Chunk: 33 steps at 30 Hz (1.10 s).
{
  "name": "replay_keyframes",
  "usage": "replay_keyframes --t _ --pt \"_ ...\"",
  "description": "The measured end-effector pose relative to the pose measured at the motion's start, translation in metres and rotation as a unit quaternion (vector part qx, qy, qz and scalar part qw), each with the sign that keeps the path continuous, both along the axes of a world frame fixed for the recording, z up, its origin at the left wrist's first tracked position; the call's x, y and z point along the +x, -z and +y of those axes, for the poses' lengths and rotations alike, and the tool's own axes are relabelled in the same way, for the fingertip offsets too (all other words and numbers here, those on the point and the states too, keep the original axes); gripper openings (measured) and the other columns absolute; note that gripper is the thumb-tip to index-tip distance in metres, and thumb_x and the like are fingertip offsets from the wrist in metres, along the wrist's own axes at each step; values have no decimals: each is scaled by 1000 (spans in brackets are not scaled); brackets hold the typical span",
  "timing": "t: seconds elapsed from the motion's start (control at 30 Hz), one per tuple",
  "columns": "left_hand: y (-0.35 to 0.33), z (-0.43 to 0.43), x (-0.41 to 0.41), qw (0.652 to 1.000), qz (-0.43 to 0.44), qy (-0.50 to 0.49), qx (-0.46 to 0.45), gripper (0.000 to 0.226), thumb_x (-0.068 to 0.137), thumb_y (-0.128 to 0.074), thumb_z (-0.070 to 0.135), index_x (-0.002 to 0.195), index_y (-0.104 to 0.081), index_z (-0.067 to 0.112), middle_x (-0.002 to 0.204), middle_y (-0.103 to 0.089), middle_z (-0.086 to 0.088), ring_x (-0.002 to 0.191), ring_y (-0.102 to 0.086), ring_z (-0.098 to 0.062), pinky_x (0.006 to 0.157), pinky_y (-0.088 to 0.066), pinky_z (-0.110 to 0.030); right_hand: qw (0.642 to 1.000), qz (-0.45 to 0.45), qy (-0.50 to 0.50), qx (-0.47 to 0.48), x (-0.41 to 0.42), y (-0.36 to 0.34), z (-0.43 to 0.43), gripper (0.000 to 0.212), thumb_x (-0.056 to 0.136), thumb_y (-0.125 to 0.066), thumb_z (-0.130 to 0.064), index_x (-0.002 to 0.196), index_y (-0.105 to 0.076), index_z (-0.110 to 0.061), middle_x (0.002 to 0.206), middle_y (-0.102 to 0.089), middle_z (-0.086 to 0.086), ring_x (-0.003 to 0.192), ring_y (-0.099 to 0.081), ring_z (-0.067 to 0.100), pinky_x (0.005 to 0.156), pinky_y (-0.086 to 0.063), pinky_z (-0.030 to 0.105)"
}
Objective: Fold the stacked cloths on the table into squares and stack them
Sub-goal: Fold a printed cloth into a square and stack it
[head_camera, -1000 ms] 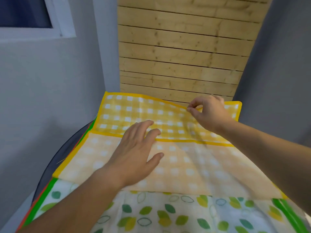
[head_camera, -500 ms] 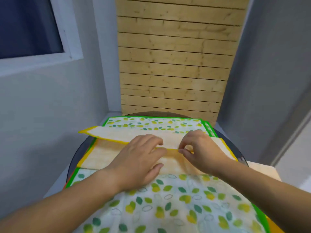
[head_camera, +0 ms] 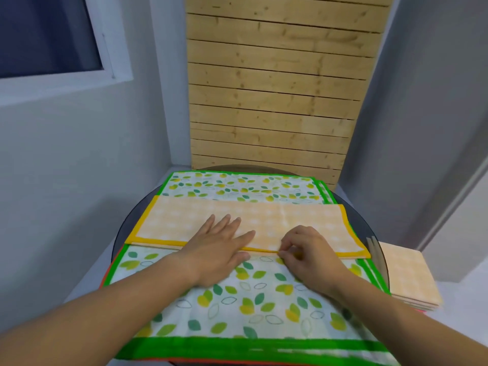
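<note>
yellow cloth [head_camera: 290,220] lies folded (pale side up); left hand [head_camera: 219,250] flat on it, right hand [head_camera: 309,253] pinches hem.

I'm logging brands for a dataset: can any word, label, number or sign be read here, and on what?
None: no readable text anywhere in this view.
The yellow checked cloth, the leaf-print cloth, the folded stack and the wooden slat panel show only pattern or grain, with no tags or labels in sight.
</note>
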<state>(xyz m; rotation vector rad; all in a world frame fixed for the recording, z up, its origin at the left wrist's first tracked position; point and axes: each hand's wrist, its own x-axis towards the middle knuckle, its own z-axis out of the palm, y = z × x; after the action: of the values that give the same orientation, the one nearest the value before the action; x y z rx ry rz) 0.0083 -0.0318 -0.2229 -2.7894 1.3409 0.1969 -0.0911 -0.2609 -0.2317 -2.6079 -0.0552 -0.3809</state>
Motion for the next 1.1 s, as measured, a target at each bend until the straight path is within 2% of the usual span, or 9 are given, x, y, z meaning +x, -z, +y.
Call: replay_keyframes --t 0.23,0.4,0.53,0.63,0.7,0.83,1.0,1.03,1.1 --pt "3 1 6 999 39 -16 -17 53 104 -12 56 156 -2 49 166 13 10 152 20 -18 124 10 -46 1000 11 -10 17 0 4 -1 11 76 -54 -39 76 -63 -32 97 -55 -16 97 -53 10 79 -53 36" --pt "5 1 6 998 55 -19 -23 53 104 -14 58 155 -5 50 167 10 11 153 16 -18 124 7 -45 999 29 16 -23 4 -1 1 19 76 -47 -42 75 -62 -31 95 -56 -15 96 -50 10 86 -48 42" --pt "3 -1 6 999 35 -11 -15 52 104 -15 58 155 -10 50 168 3 8 155 8 -22 125 -1 -43 997 25 33 -60 24 -16 7 36 88 -45 -48 100 -70 -25 114 -62 -9 114 -49 15 100 -40 41" --pt "2 -2 7 1000 16 -6 -5 52 104 -15 58 155 -12 49 168 -3 5 155 2 -24 125 -7 -43 989 77 19 -122 53 -21 10 44 99 -46 -41 136 -54 -18 153 -42 3 144 -29 21 119 -21 36" --pt "2 -1 8 1000 11 -4 -5 53 103 -16 59 155 -13 50 168 -5 5 155 -1 -24 124 -9 -43 983 117 10 -138 70 -18 13 53 102 -38 -41 147 -39 -13 163 -21 6 152 -9 23 123 -8 39" --pt "-4 -1 10 1000 23 -2 -15 54 101 -18 63 153 -22 50 166 -15 6 151 -10 -23 121 -16 -44 977 161 7 -143 85 0 12 63 105 -26 -42 158 -10 -13 166 -1 5 152 6 20 123 2 39" --pt "-10 -15 24 998 -6 -18 -65 35 104 -30 40 132 -49 29 132 -47 3 125 -40 -23 103 -34 -40 973 164 12 -164 86 12 11 62 105 -20 -43 158 -5 -15 166 2 0 152 7 15 123 3 37" --pt "-9 -22 29 996 -16 -24 -83 33 103 -34 33 132 -48 26 131 -48 2 125 -41 -24 103 -34 -38 972 165 14 -168 87 12 11 62 105 -19 -43 158 -5 -15 166 3 0 152 7 15 123 3 37" --pt "-7 -38 36 994 8 -40 -105 45 101 -36 21 146 -39 19 150 -39 -3 142 -31 -25 114 -28 -37 971 163 17 -173 88 12 11 61 105 -19 -43 158 -5 -15 166 2 0 152 7 14 123 3 37"
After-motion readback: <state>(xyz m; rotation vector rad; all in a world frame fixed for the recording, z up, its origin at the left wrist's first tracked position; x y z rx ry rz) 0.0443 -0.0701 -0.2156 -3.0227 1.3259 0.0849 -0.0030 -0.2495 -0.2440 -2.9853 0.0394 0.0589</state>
